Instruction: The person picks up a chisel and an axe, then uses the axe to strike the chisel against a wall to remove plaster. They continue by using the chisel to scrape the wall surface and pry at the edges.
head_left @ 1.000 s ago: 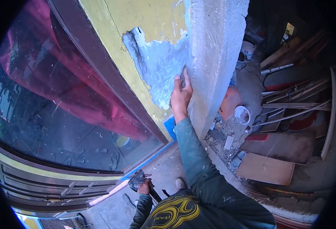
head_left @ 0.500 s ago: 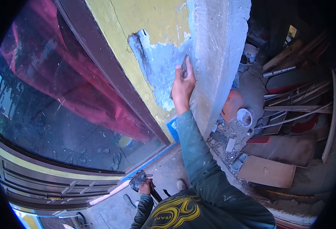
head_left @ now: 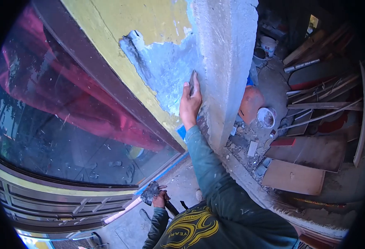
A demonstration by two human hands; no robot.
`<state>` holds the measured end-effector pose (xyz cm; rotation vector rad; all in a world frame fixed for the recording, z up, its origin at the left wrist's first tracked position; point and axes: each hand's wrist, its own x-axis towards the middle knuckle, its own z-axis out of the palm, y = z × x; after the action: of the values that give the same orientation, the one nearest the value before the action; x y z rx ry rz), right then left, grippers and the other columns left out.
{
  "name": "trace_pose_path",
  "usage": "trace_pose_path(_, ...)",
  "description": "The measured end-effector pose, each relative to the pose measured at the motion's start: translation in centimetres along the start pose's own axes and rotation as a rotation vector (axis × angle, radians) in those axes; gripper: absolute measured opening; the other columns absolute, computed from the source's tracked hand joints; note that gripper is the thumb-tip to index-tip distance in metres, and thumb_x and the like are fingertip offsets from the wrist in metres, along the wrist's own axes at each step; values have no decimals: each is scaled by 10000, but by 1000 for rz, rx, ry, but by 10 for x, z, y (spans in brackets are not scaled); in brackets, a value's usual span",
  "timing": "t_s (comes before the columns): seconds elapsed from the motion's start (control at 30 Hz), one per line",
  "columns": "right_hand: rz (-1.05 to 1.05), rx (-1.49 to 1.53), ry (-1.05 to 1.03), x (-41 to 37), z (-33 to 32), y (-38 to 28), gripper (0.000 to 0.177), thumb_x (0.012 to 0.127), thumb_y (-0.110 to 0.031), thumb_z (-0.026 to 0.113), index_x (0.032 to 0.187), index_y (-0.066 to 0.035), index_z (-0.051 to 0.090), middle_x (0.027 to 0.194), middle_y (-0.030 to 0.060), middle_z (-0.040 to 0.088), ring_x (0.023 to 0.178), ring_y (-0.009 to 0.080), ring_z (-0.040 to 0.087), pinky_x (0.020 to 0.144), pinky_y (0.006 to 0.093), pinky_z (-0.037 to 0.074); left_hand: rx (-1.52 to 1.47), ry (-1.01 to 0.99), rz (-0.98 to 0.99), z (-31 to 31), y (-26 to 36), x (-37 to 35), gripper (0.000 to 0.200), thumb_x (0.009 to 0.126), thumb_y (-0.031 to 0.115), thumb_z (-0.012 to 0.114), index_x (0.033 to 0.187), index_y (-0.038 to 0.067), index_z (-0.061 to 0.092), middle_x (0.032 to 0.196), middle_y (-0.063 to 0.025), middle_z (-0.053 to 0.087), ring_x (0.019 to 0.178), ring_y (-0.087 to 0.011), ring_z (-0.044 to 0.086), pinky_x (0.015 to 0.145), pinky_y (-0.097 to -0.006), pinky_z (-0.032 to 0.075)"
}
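My right hand (head_left: 190,103) is raised against a bare grey-blue patch (head_left: 166,68) on the yellow wall, beside the rough pillar edge. Thumb and index finger pinch a thin, dark, flat tool (head_left: 192,79); its exact kind is partly hidden by the hand. The patch has a ragged border with a dark scar at its upper left. Low by my waist, my left hand (head_left: 160,199) grips a trowel-like tool (head_left: 150,193) with a broad, dirty grey head and a dark handle.
On the left stands a glass pane (head_left: 83,145) with red cloth behind it and a brown frame (head_left: 91,66). A concrete pillar (head_left: 228,62) rises on the right. Beyond it lie buckets (head_left: 266,117), wooden boards (head_left: 294,176), planks and rubble on the floor.
The view has shifted, so the wall and pillar appear farther left. My right hand sits slightly lower in view, still against the patch. My left hand keeps its hold on the trowel-like tool.
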<state>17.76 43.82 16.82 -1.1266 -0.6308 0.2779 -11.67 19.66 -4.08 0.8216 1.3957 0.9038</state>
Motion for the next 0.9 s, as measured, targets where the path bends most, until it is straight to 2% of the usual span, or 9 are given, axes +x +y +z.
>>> trace_pose_path(0.07, 39, 72, 75, 16, -6, 16, 488, 957, -178, 517, 1393, 18, 422, 1359, 242, 498, 1227, 320, 513, 1046, 365, 374, -9, 35, -26, 2, -1, -5, 254, 824, 68, 519, 1059, 13, 599, 541, -19, 433, 430, -139, 438, 484, -311, 492)
trace_pose_path(0.27, 39, -58, -33, -23, -12, 52, 475, 980, -187, 472, 1418, -21, 391, 1385, 244, 467, 1241, 374, 496, 1027, 409, 397, 23, 32, -35, 7, 0, -9, 233, 828, 73, 532, 1040, 10, 607, 541, -26, 436, 440, -146, 450, 497, -319, 505)
trace_pose_path(0.4, 308, 16, 109, -16, -29, 84, 484, 987, -228, 463, 1423, -30, 387, 1387, 203, 478, 1237, 361, 502, 1025, 384, 407, 58, 62, -15, 8, 2, -15, 220, 823, 64, 533, 1012, -6, 620, 545, -31, 444, 447, -149, 465, 497, -324, 507)
trace_pose_path(0.47, 360, -24, -80, -32, -34, 53, 491, 980, -245, 480, 1437, -88, 396, 1429, 221, 428, 1268, 338, 470, 1070, 381, 353, 61, 32, -4, 6, -6, -6, 217, 825, 65, 539, 1010, -13, 622, 542, -34, 451, 446, -152, 474, 492, -318, 498)
trace_pose_path(0.5, 197, 2, -90, -46, -29, 67, 482, 990, -240, 452, 1426, -45, 384, 1381, 227, 475, 1241, 366, 494, 1035, 387, 398, 30, 41, -20, 4, -9, -3, 211, 828, 69, 542, 1005, -14, 623, 538, -35, 452, 440, -154, 471, 489, -317, 493)
trace_pose_path(0.53, 214, -1, -96, -47, -29, 81, 482, 990, -240, 452, 1426, -45, 384, 1381, 227, 475, 1241, 366, 494, 1035, 387, 398, 2, 50, -42, 2, -11, -4, 206, 830, 72, 545, 999, -15, 623, 534, -36, 453, 434, -156, 468, 486, -316, 489)
trace_pose_path(0.6, 260, -69, 119, -36, -27, 108, 485, 987, -233, 457, 1425, -41, 381, 1372, 240, 477, 1230, 368, 502, 1015, 397, 408, 21, 76, -56, 7, -5, -4, 214, 831, 80, 546, 1014, -6, 618, 541, -33, 456, 419, -160, 445, 483, -324, 485)
trace_pose_path(0.8, 293, 26, -184, -63, -41, 73, 488, 990, -211, 452, 1442, -54, 356, 1369, 228, 478, 1232, 337, 501, 1005, 402, 408, 75, 49, -97, 17, -4, -8, 221, 834, 73, 541, 1031, 9, 619, 538, -19, 440, 422, -144, 442, 489, -317, 497)
trace_pose_path(0.9, 255, 87, -170, -84, -29, 77, 493, 1005, -218, 443, 1455, -64, 311, 1434, 228, 394, 1294, 336, 435, 1050, 408, 368, 57, 52, -109, 21, 2, -2, 229, 836, 80, 545, 1041, 17, 624, 550, -12, 445, 442, -130, 443, 495, -299, 501)
